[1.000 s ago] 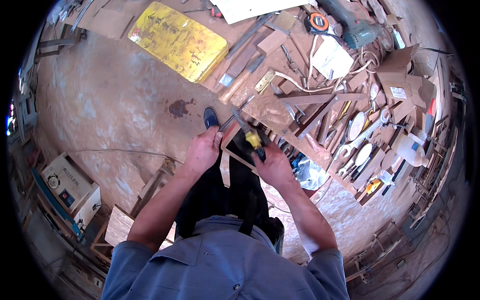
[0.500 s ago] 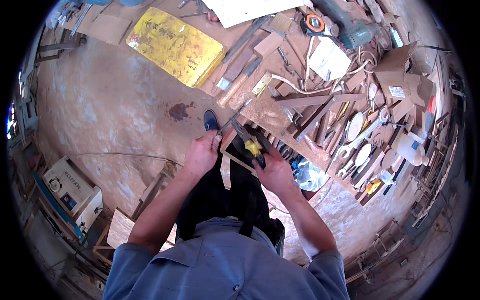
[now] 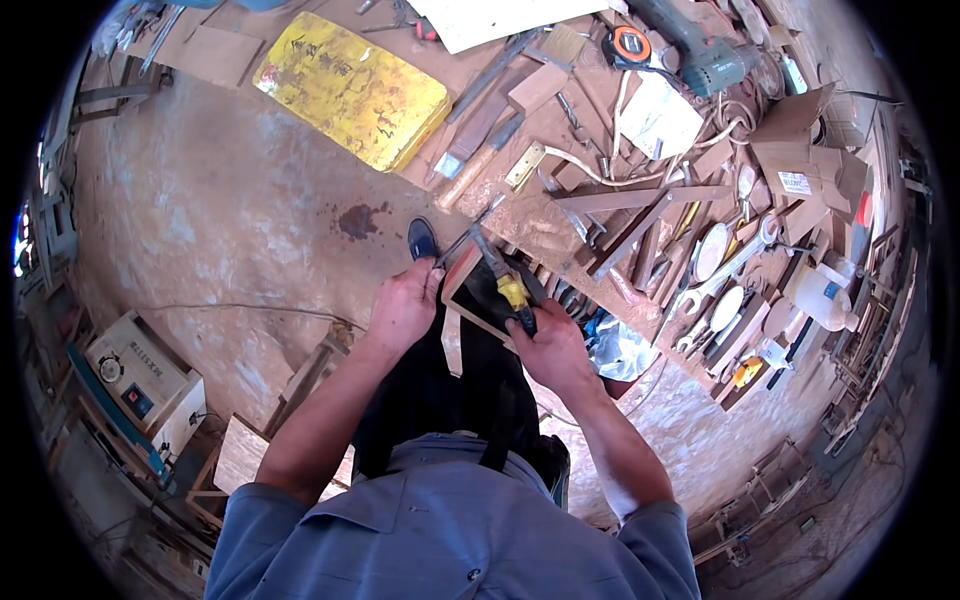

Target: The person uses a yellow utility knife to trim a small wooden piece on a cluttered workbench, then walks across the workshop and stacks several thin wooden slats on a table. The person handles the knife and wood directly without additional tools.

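My left hand is closed in a pinch on the near end of a thin metal rod, which slants up and away to the right. Closed round a yellow-and-black handle, my right hand holds what look like pliers. Their grey metal end meets or overlaps the rod beside the bench edge; whether it grips the rod I cannot tell. Below the tool, a wooden frame edge, like an open drawer's rim, surrounds a dark hollow. My fingertips on the rod are partly hidden.
A cluttered workbench spreads ahead and right. It bears a yellow case, a chisel, a tape measure, a green power tool, a wrench and a plastic bottle. A white-and-grey box stands at left.
The pliers' working end has shifted slightly up and right, nearer the rod, and the handle has turned in my right hand. My left hand and the rod have hardly moved.
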`<state>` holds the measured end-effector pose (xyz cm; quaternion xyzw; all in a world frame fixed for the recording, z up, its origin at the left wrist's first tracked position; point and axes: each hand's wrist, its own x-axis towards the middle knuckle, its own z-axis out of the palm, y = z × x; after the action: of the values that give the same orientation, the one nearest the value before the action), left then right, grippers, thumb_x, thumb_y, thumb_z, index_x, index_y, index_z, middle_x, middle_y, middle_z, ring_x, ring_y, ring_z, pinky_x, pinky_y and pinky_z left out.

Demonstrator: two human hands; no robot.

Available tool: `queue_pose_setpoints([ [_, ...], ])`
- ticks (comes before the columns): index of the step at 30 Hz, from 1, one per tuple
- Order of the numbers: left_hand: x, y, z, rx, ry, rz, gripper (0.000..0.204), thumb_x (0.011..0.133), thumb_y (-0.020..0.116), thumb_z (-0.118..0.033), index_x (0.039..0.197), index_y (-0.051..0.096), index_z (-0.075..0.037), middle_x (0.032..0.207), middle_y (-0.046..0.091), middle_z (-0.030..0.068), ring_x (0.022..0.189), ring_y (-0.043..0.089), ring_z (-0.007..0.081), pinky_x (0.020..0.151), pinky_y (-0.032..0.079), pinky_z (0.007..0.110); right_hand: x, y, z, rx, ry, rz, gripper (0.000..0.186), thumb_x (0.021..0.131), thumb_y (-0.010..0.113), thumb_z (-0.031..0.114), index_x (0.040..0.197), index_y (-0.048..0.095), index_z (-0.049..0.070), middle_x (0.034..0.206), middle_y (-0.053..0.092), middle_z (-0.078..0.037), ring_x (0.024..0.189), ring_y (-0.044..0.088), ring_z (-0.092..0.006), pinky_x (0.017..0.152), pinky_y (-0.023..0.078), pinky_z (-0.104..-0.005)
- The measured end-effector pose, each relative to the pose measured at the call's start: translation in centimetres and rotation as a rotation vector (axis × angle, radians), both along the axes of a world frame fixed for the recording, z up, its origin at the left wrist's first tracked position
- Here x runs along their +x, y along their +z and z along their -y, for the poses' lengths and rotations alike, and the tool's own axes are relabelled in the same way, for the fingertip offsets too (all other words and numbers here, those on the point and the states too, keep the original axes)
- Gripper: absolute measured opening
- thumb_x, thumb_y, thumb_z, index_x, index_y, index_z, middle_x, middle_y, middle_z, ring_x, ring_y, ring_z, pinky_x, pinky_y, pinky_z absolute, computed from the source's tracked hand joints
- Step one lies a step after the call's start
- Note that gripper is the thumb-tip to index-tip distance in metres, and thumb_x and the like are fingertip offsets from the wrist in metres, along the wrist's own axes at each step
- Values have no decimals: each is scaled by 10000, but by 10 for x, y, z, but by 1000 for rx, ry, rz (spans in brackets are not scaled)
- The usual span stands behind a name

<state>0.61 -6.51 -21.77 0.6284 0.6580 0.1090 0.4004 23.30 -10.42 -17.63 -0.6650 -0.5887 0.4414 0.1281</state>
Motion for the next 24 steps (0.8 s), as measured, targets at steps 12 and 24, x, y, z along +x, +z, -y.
queue_pose_setpoints([
  [12,-1,0,0,-20,16,13,159,944,576,-167,1064,611,-69,750,606,231,703,622,420,592,486,449,3,0,-3,36,14,56,196,812,705,211,785,649,25,892,613,-176,744,646,-359,622,543,-420],
  [24,-2,-1,0,-6,-3,12,139,940,577,-156,1034,606,-58,727,600,223,688,614,418,590,481,456,3,-2,-3,60,-27,84,211,819,702,229,814,657,23,948,619,-191,747,649,-376,670,548,-438],
])
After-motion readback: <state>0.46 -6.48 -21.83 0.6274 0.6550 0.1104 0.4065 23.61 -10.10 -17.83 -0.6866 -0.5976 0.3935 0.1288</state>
